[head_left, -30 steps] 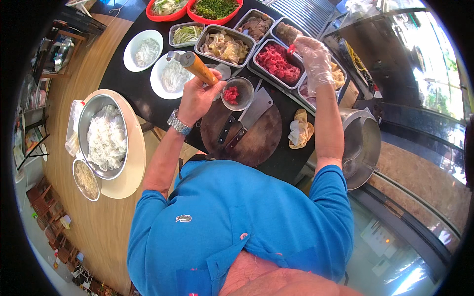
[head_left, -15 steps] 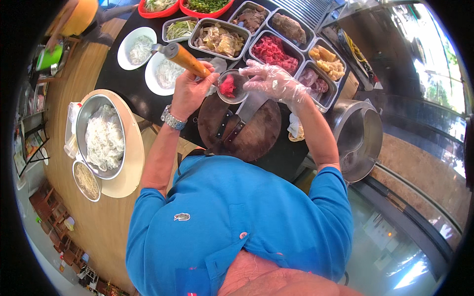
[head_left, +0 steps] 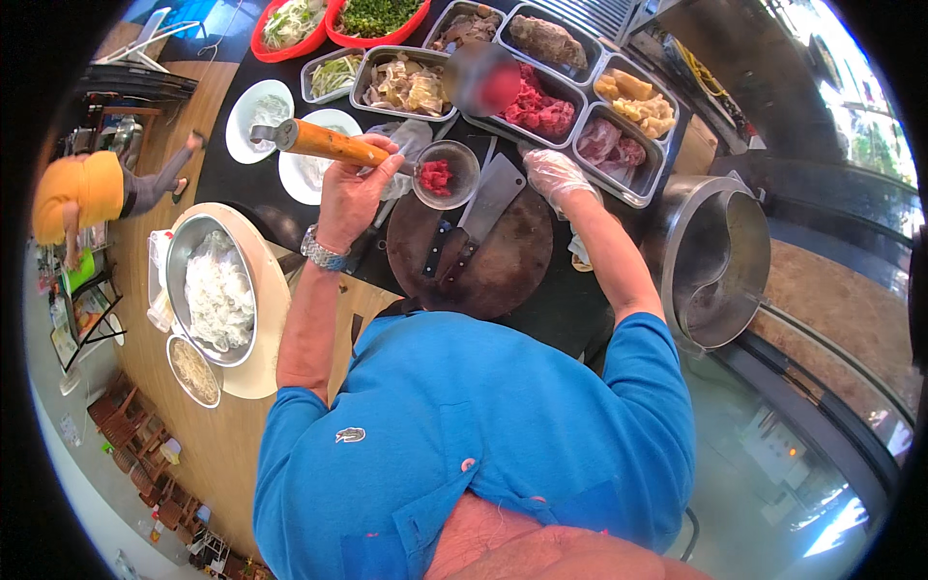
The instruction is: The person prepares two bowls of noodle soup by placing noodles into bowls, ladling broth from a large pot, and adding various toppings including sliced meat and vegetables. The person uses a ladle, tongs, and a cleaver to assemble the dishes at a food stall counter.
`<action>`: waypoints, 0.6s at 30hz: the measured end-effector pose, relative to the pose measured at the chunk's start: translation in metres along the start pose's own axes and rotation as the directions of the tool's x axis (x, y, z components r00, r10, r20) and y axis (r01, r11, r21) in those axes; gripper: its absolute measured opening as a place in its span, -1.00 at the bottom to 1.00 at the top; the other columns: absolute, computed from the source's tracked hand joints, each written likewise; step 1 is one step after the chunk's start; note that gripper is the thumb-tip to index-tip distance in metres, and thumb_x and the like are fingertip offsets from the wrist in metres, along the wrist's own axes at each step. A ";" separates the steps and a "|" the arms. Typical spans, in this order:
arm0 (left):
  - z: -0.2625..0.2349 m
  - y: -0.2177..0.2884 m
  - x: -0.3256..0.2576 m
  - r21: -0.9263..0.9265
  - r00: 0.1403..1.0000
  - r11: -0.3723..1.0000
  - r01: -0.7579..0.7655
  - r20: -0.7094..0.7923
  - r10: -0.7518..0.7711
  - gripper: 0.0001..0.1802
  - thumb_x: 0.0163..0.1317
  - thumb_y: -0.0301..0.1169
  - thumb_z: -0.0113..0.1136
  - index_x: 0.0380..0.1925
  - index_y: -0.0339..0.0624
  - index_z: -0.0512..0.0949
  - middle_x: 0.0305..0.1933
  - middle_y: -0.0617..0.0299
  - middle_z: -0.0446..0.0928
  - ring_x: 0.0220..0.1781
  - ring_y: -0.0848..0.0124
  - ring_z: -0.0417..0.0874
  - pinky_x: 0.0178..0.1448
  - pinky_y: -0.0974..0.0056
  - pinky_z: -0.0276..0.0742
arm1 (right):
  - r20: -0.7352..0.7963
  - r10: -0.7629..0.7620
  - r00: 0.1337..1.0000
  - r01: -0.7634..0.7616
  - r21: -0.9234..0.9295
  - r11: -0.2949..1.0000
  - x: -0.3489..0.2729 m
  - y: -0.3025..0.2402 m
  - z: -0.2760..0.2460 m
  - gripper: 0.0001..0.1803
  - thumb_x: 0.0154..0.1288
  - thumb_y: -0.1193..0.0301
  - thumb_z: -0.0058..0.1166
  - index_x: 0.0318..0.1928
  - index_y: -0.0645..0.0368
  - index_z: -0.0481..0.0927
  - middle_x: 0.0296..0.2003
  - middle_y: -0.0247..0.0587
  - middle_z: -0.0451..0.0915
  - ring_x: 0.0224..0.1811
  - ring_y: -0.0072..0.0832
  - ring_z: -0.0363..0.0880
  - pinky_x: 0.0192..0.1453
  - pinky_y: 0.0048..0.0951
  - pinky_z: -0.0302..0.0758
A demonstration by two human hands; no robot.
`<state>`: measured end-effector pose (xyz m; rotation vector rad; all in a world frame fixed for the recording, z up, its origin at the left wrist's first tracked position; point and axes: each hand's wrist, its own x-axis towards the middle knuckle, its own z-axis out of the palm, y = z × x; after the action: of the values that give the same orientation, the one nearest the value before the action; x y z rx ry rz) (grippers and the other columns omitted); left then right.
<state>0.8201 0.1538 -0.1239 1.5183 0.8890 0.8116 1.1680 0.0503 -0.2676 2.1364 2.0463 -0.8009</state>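
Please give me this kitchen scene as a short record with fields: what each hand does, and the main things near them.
left hand: grips the wooden handle of a ladle-like strainer
strainer cup: holds red raw meat, hangs over the board's far edge
right hand: in a clear glove, empty, by the cleaver
cleaver: lies flat on the round wooden chopping board
metal trays: meats and tripe, beyond the board
steel pot: to the right
noodle bowl: to the left
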 end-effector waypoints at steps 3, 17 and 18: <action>0.003 0.005 0.004 0.029 1.000 1.000 -0.012 0.000 0.012 -0.73 0.39 -0.56 0.36 0.05 -0.23 0.60 -0.02 0.29 0.64 -0.03 0.54 0.63 0.10 0.36 0.63 | -0.010 0.063 0.998 -0.062 0.079 0.995 0.004 0.002 0.011 -0.62 0.59 0.30 -0.20 0.14 0.17 0.64 0.02 0.24 0.69 0.12 0.10 0.69 0.18 0.06 0.59; 0.007 0.001 -0.003 0.026 0.983 0.994 -0.105 -0.150 0.108 -0.46 0.23 -0.52 0.52 0.18 -0.23 0.50 -0.18 0.31 0.61 -0.11 0.54 0.67 -0.07 0.36 0.71 | -0.342 0.238 0.909 -0.005 0.563 0.826 -0.071 -0.103 -0.044 -0.73 0.48 0.26 0.14 -0.08 0.16 0.76 -0.05 0.09 0.74 0.06 -0.02 0.71 0.20 -0.14 0.60; 0.007 0.000 -0.004 0.042 0.984 0.994 -0.104 -0.144 0.109 -0.47 0.23 -0.51 0.53 0.15 -0.23 0.50 -0.17 0.30 0.62 -0.11 0.53 0.67 -0.05 0.35 0.72 | -0.451 0.156 0.879 0.150 0.571 0.807 -0.074 -0.120 -0.050 -0.74 0.47 0.26 0.17 -0.06 0.15 0.76 -0.05 0.08 0.74 0.06 -0.04 0.71 0.21 -0.16 0.59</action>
<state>0.8246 0.1474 -0.1250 1.5620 0.9396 1.0004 1.0715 0.0158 -0.1589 2.9374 2.2110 -1.1287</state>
